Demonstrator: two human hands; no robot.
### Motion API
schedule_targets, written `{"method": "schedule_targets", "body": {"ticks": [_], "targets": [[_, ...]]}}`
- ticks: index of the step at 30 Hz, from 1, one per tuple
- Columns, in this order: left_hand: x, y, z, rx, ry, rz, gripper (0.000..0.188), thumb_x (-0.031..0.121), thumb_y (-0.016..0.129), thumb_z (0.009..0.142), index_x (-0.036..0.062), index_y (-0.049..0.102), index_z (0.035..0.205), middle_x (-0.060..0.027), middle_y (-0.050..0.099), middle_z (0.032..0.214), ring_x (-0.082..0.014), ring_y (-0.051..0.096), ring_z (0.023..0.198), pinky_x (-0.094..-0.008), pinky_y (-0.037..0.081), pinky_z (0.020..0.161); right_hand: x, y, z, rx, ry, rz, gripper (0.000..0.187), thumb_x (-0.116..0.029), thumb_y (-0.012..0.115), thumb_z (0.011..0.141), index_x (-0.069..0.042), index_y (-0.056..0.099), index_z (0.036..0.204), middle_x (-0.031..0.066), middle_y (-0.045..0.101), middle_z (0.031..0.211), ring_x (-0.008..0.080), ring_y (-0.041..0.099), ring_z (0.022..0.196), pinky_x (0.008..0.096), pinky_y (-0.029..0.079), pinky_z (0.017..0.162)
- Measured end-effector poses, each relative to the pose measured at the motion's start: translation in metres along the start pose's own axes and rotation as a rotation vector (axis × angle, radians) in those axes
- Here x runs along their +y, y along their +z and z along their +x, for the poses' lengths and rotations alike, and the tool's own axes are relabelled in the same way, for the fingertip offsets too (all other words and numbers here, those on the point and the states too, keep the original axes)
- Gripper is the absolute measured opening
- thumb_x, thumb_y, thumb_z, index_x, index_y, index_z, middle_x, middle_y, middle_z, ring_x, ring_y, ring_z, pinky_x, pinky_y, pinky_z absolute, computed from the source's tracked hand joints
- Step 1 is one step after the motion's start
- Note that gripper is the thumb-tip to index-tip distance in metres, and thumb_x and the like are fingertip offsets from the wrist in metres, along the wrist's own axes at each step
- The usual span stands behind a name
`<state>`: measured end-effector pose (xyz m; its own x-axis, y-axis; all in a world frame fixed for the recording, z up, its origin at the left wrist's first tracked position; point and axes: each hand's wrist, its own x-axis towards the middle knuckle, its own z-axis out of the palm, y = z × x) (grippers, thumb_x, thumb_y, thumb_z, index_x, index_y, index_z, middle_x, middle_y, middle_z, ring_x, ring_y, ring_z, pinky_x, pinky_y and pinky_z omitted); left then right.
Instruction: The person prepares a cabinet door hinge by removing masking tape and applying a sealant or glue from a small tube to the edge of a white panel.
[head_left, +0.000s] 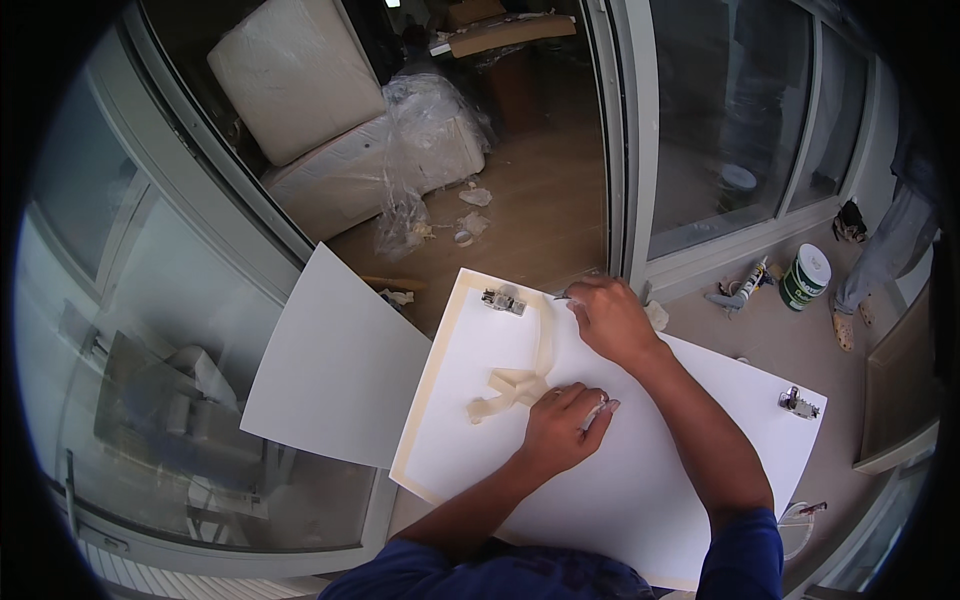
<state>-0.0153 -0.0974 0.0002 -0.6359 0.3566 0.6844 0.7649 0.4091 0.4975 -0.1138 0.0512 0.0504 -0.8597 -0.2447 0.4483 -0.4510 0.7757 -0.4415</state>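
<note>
A white panel (660,440) lies in front of me, with cream masking tape (425,400) along its left edge. Near the panel's far edge, my right hand (612,322) is closed in a pinch on a small thin thing with a dark tip. Nearer to me, my left hand (566,430) is closed, and a small greyish thing shows by its thumb. A loose strip of masking tape (543,340) runs between the hands and bunches into a crumple (512,388) beside the left fingers. One metal hinge (503,301) is left of my right hand; another hinge (798,402) sits at the right end.
A second white board (335,370) stands at the left by the glass door. Beyond the doorway lie plastic-wrapped cushions (300,90). At right are a green-and-white bucket (806,277), a sealant tube (748,285) and a person's legs (895,245).
</note>
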Motion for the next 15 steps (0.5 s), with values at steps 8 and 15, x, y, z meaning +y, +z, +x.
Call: {"method": "schedule_targets", "body": {"ticks": [8,15], "targets": [[0.007,-0.003,-0.004,0.015,-0.119,-0.046,0.010,0.003,0.075,0.089,0.0015,0.070,0.098,-0.0088,0.065,0.085,-0.0234,0.062,0.065,-0.0334,0.050,0.058,0.046,-0.053,-0.072,0.048,-0.047,-0.060,0.010,0.003,0.070,0.082,-0.001,0.069,0.091,0.0132,0.069,0.092,0.0328,0.066,0.094,0.0438,0.048,0.090],[0.005,0.007,-0.008,0.121,-0.196,-0.110,0.021,-0.006,0.070,0.089,-0.0036,0.072,0.109,-0.0148,0.061,0.107,-0.0165,0.062,0.074,-0.0276,0.051,0.061,0.089,-0.117,-0.155,0.146,0.118,-0.123,0.017,0.011,0.067,0.073,0.002,0.065,0.088,0.0151,0.065,0.088,0.0342,0.060,0.086,0.0435,0.046,0.090]]}}
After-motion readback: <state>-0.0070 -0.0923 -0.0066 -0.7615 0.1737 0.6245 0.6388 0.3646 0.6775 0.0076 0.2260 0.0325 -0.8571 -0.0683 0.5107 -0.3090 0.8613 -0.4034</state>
